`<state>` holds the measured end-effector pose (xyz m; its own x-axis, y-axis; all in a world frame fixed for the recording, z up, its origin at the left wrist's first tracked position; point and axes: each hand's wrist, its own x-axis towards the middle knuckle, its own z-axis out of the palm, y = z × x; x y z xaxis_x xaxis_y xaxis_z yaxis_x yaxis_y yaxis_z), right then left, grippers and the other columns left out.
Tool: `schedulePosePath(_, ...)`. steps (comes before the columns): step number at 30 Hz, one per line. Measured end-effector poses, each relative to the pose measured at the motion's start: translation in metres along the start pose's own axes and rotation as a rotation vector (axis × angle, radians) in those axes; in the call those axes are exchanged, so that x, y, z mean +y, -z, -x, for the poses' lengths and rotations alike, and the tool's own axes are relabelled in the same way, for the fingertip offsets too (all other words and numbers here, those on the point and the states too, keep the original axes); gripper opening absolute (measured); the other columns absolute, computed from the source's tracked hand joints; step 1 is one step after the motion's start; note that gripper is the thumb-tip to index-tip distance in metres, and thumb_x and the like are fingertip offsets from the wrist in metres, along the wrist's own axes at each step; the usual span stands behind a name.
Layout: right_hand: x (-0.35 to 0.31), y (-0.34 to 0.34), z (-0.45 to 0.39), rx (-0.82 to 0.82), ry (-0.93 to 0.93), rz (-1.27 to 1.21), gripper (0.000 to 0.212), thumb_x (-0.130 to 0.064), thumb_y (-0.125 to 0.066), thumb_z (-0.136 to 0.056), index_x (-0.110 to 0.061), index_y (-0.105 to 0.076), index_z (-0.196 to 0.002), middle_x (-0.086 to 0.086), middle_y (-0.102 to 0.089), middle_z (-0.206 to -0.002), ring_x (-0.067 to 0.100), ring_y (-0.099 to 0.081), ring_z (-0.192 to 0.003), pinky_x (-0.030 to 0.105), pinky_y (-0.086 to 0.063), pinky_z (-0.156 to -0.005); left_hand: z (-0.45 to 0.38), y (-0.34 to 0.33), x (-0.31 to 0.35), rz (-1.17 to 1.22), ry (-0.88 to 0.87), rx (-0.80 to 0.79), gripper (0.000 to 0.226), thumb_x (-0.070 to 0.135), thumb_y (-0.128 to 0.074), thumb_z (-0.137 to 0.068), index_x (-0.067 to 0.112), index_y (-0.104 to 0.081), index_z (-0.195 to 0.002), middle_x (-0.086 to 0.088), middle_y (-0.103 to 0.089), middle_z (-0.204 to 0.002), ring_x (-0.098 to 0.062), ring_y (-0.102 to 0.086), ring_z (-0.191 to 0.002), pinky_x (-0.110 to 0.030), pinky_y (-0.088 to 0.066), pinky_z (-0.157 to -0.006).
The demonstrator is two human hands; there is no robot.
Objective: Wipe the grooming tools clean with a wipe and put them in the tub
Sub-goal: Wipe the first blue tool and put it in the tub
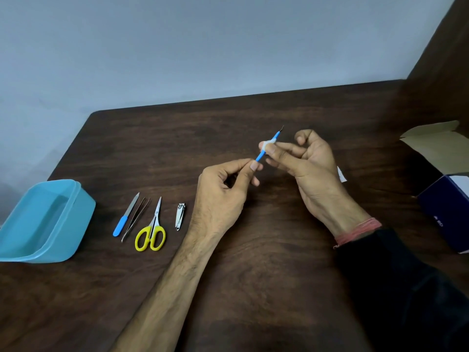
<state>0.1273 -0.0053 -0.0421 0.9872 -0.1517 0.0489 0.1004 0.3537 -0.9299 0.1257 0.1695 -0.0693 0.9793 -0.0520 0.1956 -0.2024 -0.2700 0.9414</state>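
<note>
Pick held above table centre: your left hand pinches its blue end, right hand pinches wipe round shaft. Hooked tip at 1 o'clock could snag wipe, prick you. Tub waits at 9 o'clock.

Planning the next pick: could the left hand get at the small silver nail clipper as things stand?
Probably yes, once freed: the left hand now pinches the thin blue-handled pick, but the small silver nail clipper lies uncovered just beside its wrist, with nothing between.
</note>
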Motion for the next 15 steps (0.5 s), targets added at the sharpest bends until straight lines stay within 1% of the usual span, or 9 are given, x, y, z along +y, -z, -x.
schedulePosePath(2,-0.0027,0.0021,0.0002,0.038,0.005,-0.042,0.049,0.002,-0.076,-0.097,-0.018,-0.032,-0.108,0.02,-0.083,-0.105,0.027,-0.082,-0.106,0.031,-0.063,-0.088,-0.0001,-0.001,-0.0015,-0.012,-0.007,-0.009,0.016,0.035,-0.072,-0.109,0.032,-0.087,-0.104,0.007,-0.079,-0.078,-0.007,-0.051,-0.05,-0.029,-0.048,-0.054)
schedulePosePath(4,-0.0022,0.0024,0.0001,0.046,0.009,-0.023,0.05,0.0,-0.077,-0.098,-0.017,-0.031,-0.109,0.019,-0.083,-0.106,0.027,-0.082,-0.106,0.032,-0.064,-0.088,-0.0007,-0.0012,-0.0027,-0.014,-0.01,-0.01,0.016,0.034,-0.073,-0.109,0.031,-0.088,-0.105,0.007,-0.079,-0.078,-0.005,-0.052,-0.05,-0.031,-0.05,-0.055)
schedulePosePath(6,0.0023,-0.0001,-0.0001,-0.002,0.012,0.096,0.053,-0.004,-0.08,-0.096,-0.018,-0.03,-0.107,0.016,-0.084,-0.105,0.029,-0.081,-0.102,0.041,-0.064,-0.097,-0.0015,-0.0002,-0.0034,-0.009,-0.01,0.002,0.016,0.034,-0.073,-0.109,0.032,-0.088,-0.105,0.006,-0.079,-0.078,-0.004,-0.053,-0.051,-0.032,-0.051,-0.056)
schedulePosePath(8,0.005,-0.0018,0.0001,-0.043,0.014,0.179,0.057,-0.007,-0.085,-0.093,-0.019,-0.03,-0.105,0.016,-0.084,-0.104,0.036,-0.081,-0.103,0.051,-0.059,-0.109,-0.0016,0.0,-0.003,0.003,-0.008,0.005,0.016,0.033,-0.072,-0.11,0.032,-0.088,-0.107,0.006,-0.08,-0.079,-0.004,-0.054,-0.052,-0.035,-0.052,-0.056)
schedulePosePath(9,0.0049,-0.0011,-0.0001,-0.032,0.017,0.173,0.057,-0.007,-0.085,-0.093,-0.019,-0.03,-0.105,0.016,-0.084,-0.104,0.036,-0.081,-0.102,0.049,-0.059,-0.107,-0.0015,-0.0005,-0.0026,0.007,-0.008,0.004,0.016,0.033,-0.072,-0.11,0.032,-0.088,-0.107,0.005,-0.08,-0.079,-0.006,-0.054,-0.053,-0.036,-0.053,-0.055)
schedulePosePath(11,0.0024,0.0017,-0.0006,0.015,0.017,0.103,0.055,-0.003,-0.082,-0.094,-0.018,-0.031,-0.105,0.017,-0.084,-0.103,0.028,-0.082,-0.097,0.039,-0.063,-0.095,-0.0011,-0.0017,-0.0018,0.004,-0.005,-0.005,0.016,0.033,-0.073,-0.109,0.031,-0.088,-0.106,0.005,-0.079,-0.078,-0.009,-0.054,-0.054,-0.039,-0.054,-0.053)
schedulePosePath(12,0.0013,0.002,-0.0003,0.021,0.018,0.091,0.053,-0.002,-0.08,-0.095,-0.018,-0.031,-0.106,0.017,-0.084,-0.104,0.027,-0.082,-0.097,0.037,-0.064,-0.092,-0.0011,-0.0021,-0.002,0.001,-0.002,-0.009,0.016,0.033,-0.073,-0.109,0.03,-0.088,-0.105,0.005,-0.079,-0.077,-0.01,-0.054,-0.055,-0.04,-0.054,-0.053)
schedulePosePath(13,0.0018,0.0021,-0.0003,0.01,0.019,0.11,0.053,-0.003,-0.08,-0.096,-0.018,-0.03,-0.106,0.016,-0.084,-0.104,0.027,-0.081,-0.098,0.041,-0.064,-0.095,-0.0013,-0.0022,-0.0027,0.0,-0.001,-0.01,0.015,0.033,-0.074,-0.109,0.029,-0.088,-0.106,0.005,-0.079,-0.077,-0.011,-0.055,-0.055,-0.039,-0.054,-0.052)
schedulePosePath(15,0.0045,0.0002,0.0001,-0.048,0.015,0.202,0.055,-0.007,-0.083,-0.095,-0.019,-0.031,-0.106,0.014,-0.084,-0.104,0.029,-0.082,-0.101,0.051,-0.06,-0.108,-0.0016,-0.001,-0.004,0.002,0.002,-0.002,0.015,0.035,-0.074,-0.108,0.031,-0.088,-0.107,0.005,-0.079,-0.077,-0.013,-0.055,-0.055,-0.041,-0.054,-0.052)
